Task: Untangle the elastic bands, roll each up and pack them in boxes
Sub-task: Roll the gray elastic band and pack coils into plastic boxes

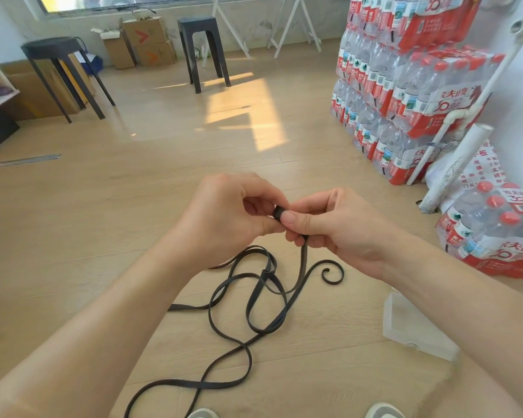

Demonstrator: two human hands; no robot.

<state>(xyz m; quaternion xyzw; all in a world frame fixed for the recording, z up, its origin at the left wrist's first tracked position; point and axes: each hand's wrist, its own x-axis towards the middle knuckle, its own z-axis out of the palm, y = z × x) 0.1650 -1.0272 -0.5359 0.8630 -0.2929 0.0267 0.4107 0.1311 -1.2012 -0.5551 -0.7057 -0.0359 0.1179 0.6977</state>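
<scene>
Head view: left hand (224, 212) and right hand (338, 227) pinch the rolled end of a flat black elastic band (303, 260); its loops lie at 6 o'clock. Right forearm (465, 312) half-hides a clear plastic box (411, 327), 4 o'clock, contents unclear.

Elastic band (248, 312): black, plain, matte. Floor (118, 212): pale tan wood planks, faint grain, bright yellow sun patch. Plastic box (411, 327): clear, colourless. Stools (204, 46): black. Bottle packs (405, 101): clear wrap, red caps, red-and-white labels. Cardboard boxes (145, 37): brown, orange arrow marks. Pipe (453, 164): white. Shoes (384, 411): pale grey-white.
</scene>
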